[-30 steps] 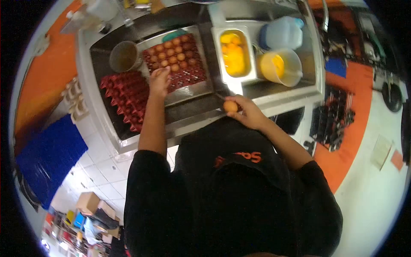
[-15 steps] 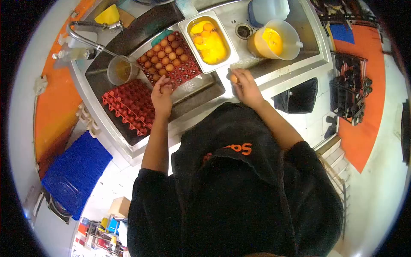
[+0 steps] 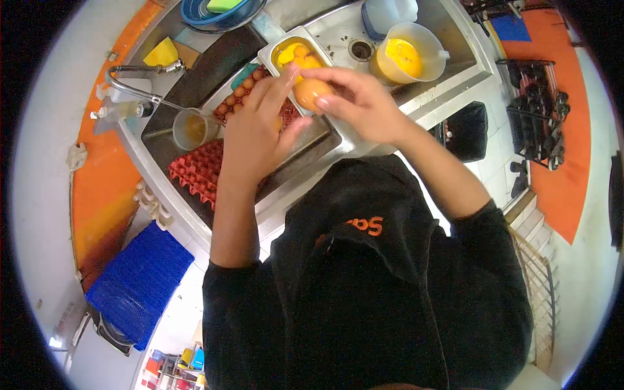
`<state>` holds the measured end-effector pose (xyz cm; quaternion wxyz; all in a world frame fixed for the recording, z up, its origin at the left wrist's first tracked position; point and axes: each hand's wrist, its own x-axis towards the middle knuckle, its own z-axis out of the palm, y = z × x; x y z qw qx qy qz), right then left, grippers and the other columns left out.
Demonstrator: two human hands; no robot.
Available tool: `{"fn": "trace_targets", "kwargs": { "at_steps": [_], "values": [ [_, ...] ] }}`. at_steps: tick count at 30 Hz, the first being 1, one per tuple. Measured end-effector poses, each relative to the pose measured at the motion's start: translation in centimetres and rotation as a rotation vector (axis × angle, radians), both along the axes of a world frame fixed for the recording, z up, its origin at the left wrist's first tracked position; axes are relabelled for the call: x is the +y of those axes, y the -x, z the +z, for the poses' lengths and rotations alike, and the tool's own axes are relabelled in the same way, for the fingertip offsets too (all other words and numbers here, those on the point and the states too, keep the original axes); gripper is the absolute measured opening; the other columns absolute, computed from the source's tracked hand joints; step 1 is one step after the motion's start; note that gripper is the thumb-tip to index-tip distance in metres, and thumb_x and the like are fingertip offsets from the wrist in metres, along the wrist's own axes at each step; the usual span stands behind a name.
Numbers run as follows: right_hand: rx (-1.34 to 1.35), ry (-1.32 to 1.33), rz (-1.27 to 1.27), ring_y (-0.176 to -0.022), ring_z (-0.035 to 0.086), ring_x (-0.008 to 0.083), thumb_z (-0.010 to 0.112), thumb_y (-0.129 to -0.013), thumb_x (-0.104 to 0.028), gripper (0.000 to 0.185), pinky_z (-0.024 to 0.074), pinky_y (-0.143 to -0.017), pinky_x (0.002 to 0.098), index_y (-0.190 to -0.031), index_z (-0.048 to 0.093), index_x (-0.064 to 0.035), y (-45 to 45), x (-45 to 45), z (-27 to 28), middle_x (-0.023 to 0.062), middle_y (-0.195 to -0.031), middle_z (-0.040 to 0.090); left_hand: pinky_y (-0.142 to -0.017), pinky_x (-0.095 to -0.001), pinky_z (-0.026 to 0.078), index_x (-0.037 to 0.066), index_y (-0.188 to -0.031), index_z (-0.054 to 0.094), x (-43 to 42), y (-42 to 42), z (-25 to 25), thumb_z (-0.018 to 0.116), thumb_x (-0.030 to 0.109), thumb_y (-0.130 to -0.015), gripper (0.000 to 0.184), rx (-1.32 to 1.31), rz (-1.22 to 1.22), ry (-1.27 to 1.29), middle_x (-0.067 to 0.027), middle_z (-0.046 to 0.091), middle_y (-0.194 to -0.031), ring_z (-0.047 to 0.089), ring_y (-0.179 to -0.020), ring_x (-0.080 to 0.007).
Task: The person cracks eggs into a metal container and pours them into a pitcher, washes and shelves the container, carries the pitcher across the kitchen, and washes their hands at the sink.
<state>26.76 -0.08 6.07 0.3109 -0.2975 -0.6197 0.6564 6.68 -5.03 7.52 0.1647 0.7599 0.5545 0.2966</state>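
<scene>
My right hand (image 3: 364,107) grips a brown egg (image 3: 313,95) between thumb and fingers, above the near edge of a steel pan (image 3: 263,55) of cracked eggs and yolks. Close on its left, my left hand (image 3: 253,133) is raised with fingers long and thumb apart. Between that thumb and the fingers shows part of what looks like a second egg (image 3: 278,123), mostly hidden. Beneath the left hand lies a red egg tray (image 3: 291,118), partly covered, with brown eggs (image 3: 239,92) in its far cells.
Stacked red trays (image 3: 198,172) and a plastic cup (image 3: 190,129) under the tap hose (image 3: 133,68) sit in the left basin. On the right stand a measuring jug (image 3: 429,62) of yellow liquid and a bluish container (image 3: 390,16). A blue bowl (image 3: 224,23) is at the back.
Both hands have risen and come together in front of the pan. The right hand has brought its egg leftward from the sink's edge; the left has moved up from the trays. The view has shifted slightly.
</scene>
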Motion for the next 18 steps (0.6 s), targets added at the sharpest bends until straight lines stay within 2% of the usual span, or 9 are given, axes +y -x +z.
{"fn": "trace_targets", "kwargs": {
  "at_steps": [1,4,5,9,12,15,18],
  "values": [
    [0.026,-0.044,0.006,-0.089,0.057,0.009,0.061,-0.093,-0.017,0.036,0.0489,-0.078,0.0261,-0.124,0.055,-0.0001,0.7,0.7,0.3,0.0043,-0.101,0.062,-0.076,-0.0391,0.051,0.014,-0.136,0.048,0.7,-0.1,0.7,0.072,0.025,-0.078,0.063,-0.015,-0.039,-0.036,-0.0114,0.06,-0.111,0.062,-0.095,-0.0314],
    [0.094,-0.04,0.047,-0.084,0.057,0.0081,0.059,-0.094,-0.017,0.034,0.0489,-0.075,0.0253,-0.123,0.055,-0.0002,1.7,2.7,1.8,0.0027,-0.096,0.063,-0.074,-0.0379,0.052,0.014,-0.135,0.049,2.1,-0.1,2.4,0.071,0.024,-0.079,0.061,0.033,-0.022,-0.064,-0.0113,0.061,-0.112,0.062,-0.093,-0.0317],
    [0.129,-0.061,0.053,-0.082,0.059,0.0108,0.062,-0.089,-0.015,0.035,0.0495,-0.074,0.0263,-0.121,0.056,-0.0004,1.8,3.4,1.6,0.0056,-0.094,0.064,-0.073,-0.0372,0.053,0.013,-0.132,0.051,2.5,-0.2,3.0,0.07,0.022,-0.078,0.057,0.015,-0.01,-0.111,-0.0111,0.061,-0.109,0.063,-0.092,-0.0311],
    [-0.069,-0.406,0.023,-0.082,0.064,0.0188,0.066,-0.078,-0.015,0.045,0.0504,-0.073,0.0299,-0.119,0.055,-0.0001,2.4,4.9,2.9,0.0124,-0.093,0.065,-0.074,-0.037,0.053,0.013,-0.128,0.055,4.0,-0.2,3.1,0.068,0.018,-0.077,0.054,0.014,0.012,-0.268,-0.0104,0.064,-0.103,0.064,-0.089,-0.0302],
    [-0.236,-0.62,-0.09,-0.083,0.064,0.019,0.064,-0.081,-0.018,0.041,0.0507,-0.073,0.0316,-0.119,0.056,-0.0034,2.7,4.6,3.8,0.0085,-0.095,0.066,-0.084,-0.0342,0.052,0.005,-0.126,0.058,4.2,-0.6,3.1,0.071,0.021,-0.077,0.053,0.045,0.104,-0.266,-0.0159,0.065,-0.111,0.065,-0.1,-0.0302],
    [-0.181,-0.418,0.106,-0.098,0.057,0.0393,0.053,-0.087,-0.012,0.035,0.0454,-0.085,0.044,-0.117,0.042,0.0018,2.7,4.8,7.2,0.027,-0.105,0.055,-0.079,-0.033,0.053,0.006,-0.124,0.059,4.4,-1.4,3.3,0.074,0.021,-0.073,0.055,0.097,0.139,-0.426,-0.0136,0.067,-0.105,0.067,-0.092,-0.0284],
    [-0.26,-0.438,0.054,-0.098,0.055,0.0434,0.048,-0.086,-0.006,0.027,0.0449,-0.085,0.0445,-0.11,0.043,0.0052,3.3,4.7,7.7,0.0294,-0.103,0.054,-0.076,-0.0332,0.054,0.006,-0.123,0.06,4.4,-1.8,3.8,0.074,0.018,-0.072,0.054,0.229,0.207,-0.446,-0.0113,0.068,-0.099,0.067,-0.086,-0.026]
  ]
}}
